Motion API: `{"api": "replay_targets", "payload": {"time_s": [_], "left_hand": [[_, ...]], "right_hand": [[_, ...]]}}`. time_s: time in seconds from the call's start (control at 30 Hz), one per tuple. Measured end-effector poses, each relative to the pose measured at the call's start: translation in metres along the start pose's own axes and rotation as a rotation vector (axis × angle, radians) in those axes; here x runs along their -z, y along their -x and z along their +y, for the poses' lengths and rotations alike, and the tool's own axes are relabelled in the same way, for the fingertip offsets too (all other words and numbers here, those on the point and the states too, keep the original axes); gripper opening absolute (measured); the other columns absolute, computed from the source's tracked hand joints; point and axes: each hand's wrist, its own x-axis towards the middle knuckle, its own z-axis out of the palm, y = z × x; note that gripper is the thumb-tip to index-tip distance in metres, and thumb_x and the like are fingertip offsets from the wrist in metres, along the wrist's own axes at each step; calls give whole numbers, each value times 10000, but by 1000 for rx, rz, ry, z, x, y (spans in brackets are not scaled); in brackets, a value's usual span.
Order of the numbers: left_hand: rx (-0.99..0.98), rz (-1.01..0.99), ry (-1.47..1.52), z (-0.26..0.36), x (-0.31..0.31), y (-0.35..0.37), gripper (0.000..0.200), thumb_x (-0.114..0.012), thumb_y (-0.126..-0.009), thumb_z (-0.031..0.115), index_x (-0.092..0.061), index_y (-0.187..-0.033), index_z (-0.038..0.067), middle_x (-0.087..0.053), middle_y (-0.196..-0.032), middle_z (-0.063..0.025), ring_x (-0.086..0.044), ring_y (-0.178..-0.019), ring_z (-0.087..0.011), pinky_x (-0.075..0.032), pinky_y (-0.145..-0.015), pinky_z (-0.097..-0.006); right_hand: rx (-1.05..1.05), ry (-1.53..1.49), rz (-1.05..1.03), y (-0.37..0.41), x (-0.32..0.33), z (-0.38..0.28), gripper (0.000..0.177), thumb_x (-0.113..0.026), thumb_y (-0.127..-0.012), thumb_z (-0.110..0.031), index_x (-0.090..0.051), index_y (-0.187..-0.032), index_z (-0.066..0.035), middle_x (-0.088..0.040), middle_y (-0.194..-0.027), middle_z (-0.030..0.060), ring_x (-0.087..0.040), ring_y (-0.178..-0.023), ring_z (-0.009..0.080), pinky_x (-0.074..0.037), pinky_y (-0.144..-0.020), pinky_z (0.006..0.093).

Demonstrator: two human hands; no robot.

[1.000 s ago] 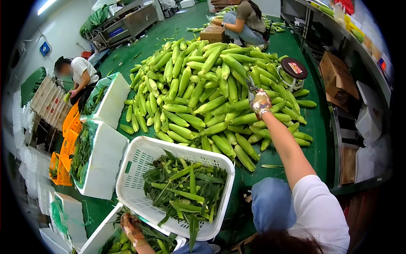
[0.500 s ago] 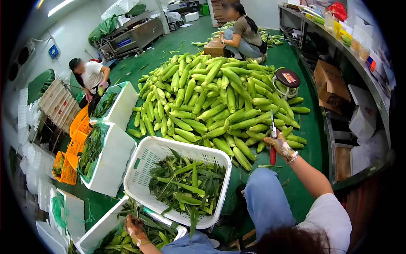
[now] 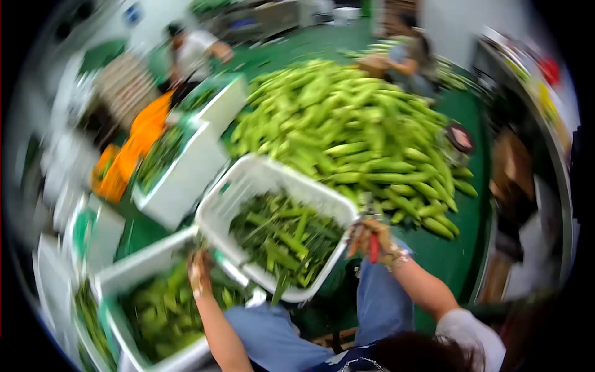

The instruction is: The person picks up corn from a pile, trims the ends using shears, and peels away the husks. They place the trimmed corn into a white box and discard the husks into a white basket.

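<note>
My right hand (image 3: 379,242), in a thin stained glove, is closed round red-handled pruning shears (image 3: 374,248). It is right at the right rim of a white plastic basket (image 3: 217,214), which holds cut green husk leaves and stem pieces (image 3: 286,239). My left hand (image 3: 199,270) hovers by the basket's lower left side, above a white foam box (image 3: 133,257) filled with green corn husks (image 3: 164,310). Motion smears its fingers. Behind the basket rises a large heap of corn cobs in green husks (image 3: 347,130).
More foam boxes (image 3: 186,180) with leaves and orange crates (image 3: 139,142) line the left. A person (image 3: 192,56) works behind them; another person (image 3: 409,59) squats beyond the heap. A round stool (image 3: 459,137) stands at the heap's right, near a metal shelf (image 3: 545,118).
My right hand has moved left and down with the shears, from the corn heap to the basket's rim. My left hand has shifted up. The whole view has swung left.
</note>
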Motion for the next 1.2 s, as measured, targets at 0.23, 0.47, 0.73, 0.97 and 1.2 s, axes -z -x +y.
{"api": "replay_targets", "payload": {"time_s": [0.23,0.47,0.73,0.97,1.2], "left_hand": [[258,313,-529,-34,205,71,215,-599,-789,224,-587,-864,23,-600,-735,-92,-559,-646,-180,-455,-597,-313],[261,317,-1468,-37,244,5,230,-599,-750,254,-623,-921,101,-641,-916,-148,-603,-893,-342,-499,-753,-406],[100,-73,-1898,-88,193,-166,624,-649,-736,210,-428,-1316,140,-486,-1262,-165,-516,-1116,-325,-451,-899,-420],[189,-335,-2243,-116,206,-165,917,-643,-634,642,-362,-1378,186,-341,-1431,-94,-339,-1304,-246,-341,-1014,-403],[37,-54,-1257,-30,206,-92,828,-773,-637,348,-409,-1307,25,-498,-1255,-175,-501,-1129,-300,-360,-1008,-398]], "right_hand": [[-30,94,223,-7,9,-6,306,-512,-887,-317,-594,-998,-45,-642,-947,125,-600,-876,275,-451,-827,495],[34,228,231,-16,-22,11,297,-492,-911,-269,-533,-1073,-23,-608,-955,134,-576,-907,292,-462,-817,478],[29,322,469,-19,-35,17,235,-535,-860,-181,-546,-963,31,-611,-923,155,-607,-793,303,-491,-787,459],[-49,382,394,-34,-10,37,281,-561,-849,-198,-584,-963,58,-622,-909,181,-631,-754,323,-526,-692,391],[-189,822,192,-43,-21,61,435,-693,-787,-373,-541,-995,-22,-594,-760,88,-561,-599,151,-462,-580,291]]}}
